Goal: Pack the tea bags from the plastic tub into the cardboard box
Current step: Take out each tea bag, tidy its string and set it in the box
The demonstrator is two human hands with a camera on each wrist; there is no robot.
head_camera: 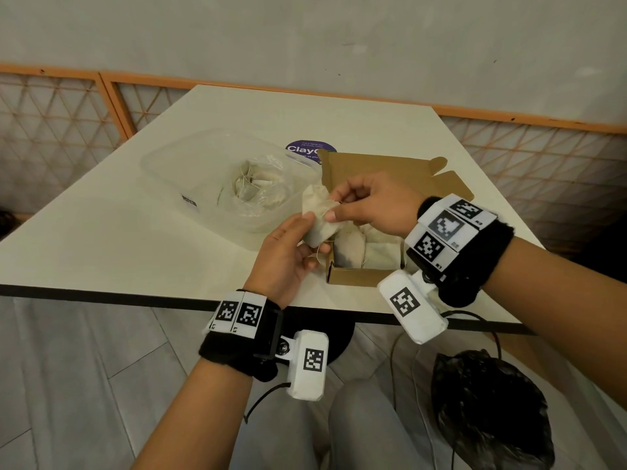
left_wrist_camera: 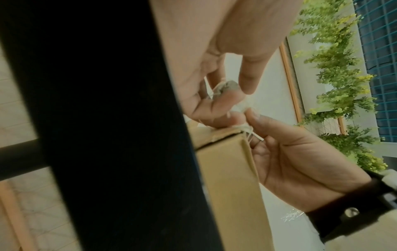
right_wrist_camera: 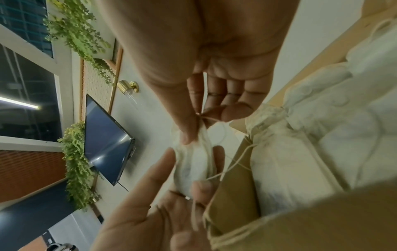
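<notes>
Above the cardboard box (head_camera: 359,278), left hand (head_camera: 288,256) and right hand (head_camera: 369,205) are both pinching one tea bag (head_camera: 319,215); plastic tub (head_camera: 190,171) lying at ten o'clock.

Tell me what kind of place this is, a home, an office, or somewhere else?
Probably a café or shared lounge, not a home. A round branded sticker sits on the white table, a wall-mounted screen hangs near trailing greenery, and orange-framed lattice panels line the wall.

Both hands meet before the body, left hand (head_camera: 288,256) palm-up with fingers curled, right hand (head_camera: 369,205) pinching above it.
</notes>
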